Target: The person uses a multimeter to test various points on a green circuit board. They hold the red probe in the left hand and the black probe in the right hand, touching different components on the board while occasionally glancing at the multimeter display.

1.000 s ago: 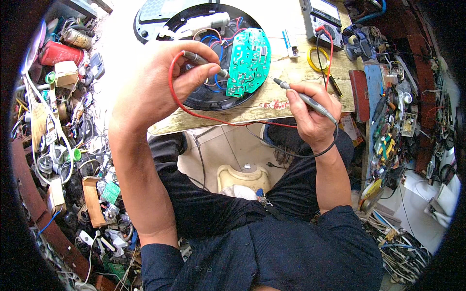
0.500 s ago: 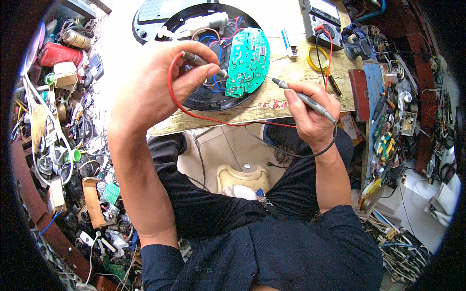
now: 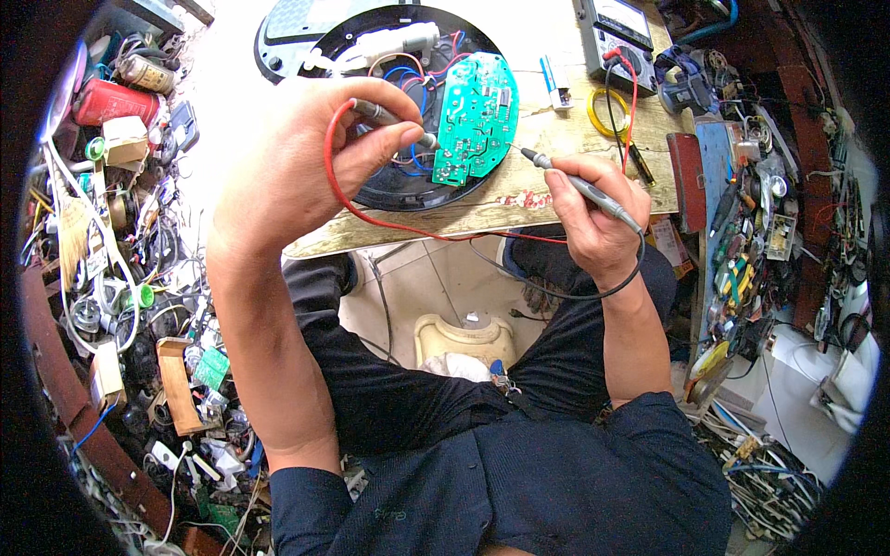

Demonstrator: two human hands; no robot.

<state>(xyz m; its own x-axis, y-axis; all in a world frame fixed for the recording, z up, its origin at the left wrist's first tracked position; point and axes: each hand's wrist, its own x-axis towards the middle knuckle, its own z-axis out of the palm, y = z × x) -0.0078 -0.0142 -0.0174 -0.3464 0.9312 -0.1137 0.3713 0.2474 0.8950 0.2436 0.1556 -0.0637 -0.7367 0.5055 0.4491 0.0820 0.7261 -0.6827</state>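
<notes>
A green circuit board (image 3: 477, 116) rests tilted on the right side of a round black housing (image 3: 399, 196), with red and blue wires running in behind it. Pinched in my left hand (image 3: 301, 157) is a grey test probe (image 3: 375, 112) with a red lead; its tip end is at the board's left edge, though contact is hard to make out. My right hand (image 3: 598, 213) grips another grey test probe (image 3: 593, 193), on a black lead, its thin tip pointing at the board's right edge. Both leads run to an analog multimeter (image 3: 616, 42) at the back right.
On the wooden table (image 3: 556, 144) lie a yellow wire coil (image 3: 607, 113) and a small blue-and-white piece (image 3: 554, 83). Piles of parts and cables (image 3: 139, 278) crowd the left; tools and cables (image 3: 742, 241) fill the right. A cream plastic stool (image 3: 464, 338) stands between my legs.
Almost nothing differs. The housing and board appear shifted very slightly to the right, and both hands keep their probes in nearly the same place.
</notes>
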